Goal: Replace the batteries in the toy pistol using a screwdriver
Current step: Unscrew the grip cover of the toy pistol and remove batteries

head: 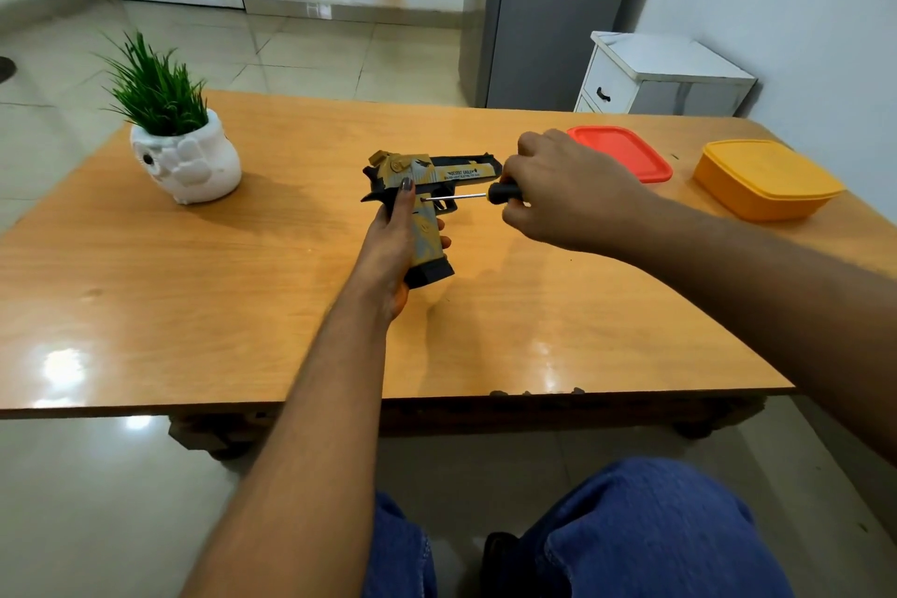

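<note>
Head view looks down on the toy pistol (427,189), which serves as the landmark for everything else. It is held above the middle of the wooden table (291,306), barrel pointing away to the right, butt toward the person. The left hand (393,248) wraps the grip from the near side, fingers curled round it and one finger laid up along the frame. The right hand (568,194), just right of the pistol, pinches the black handle of the screwdriver (485,195); its thin shaft runs leftward and the tip meets the pistol's side just above the grip, presumably at a cover screw, though the screw itself is too small to make out

Judging from this, the screw is being worked and the batteries are not yet reached. The main risk is the tip riding out of the screw head: the pistol is propped only by one hand, so a sideways push from the driver could twist it and let the tip skate across the plastic or toward the left fingers beside it. A loosened screw could also drop and roll off the glossy table

Far left of the pistol stands a white owl-shaped planter (187,160); right of it, beyond the right hand, lie a red lid (626,151) and, farther right, a yellow container (762,180)
</note>
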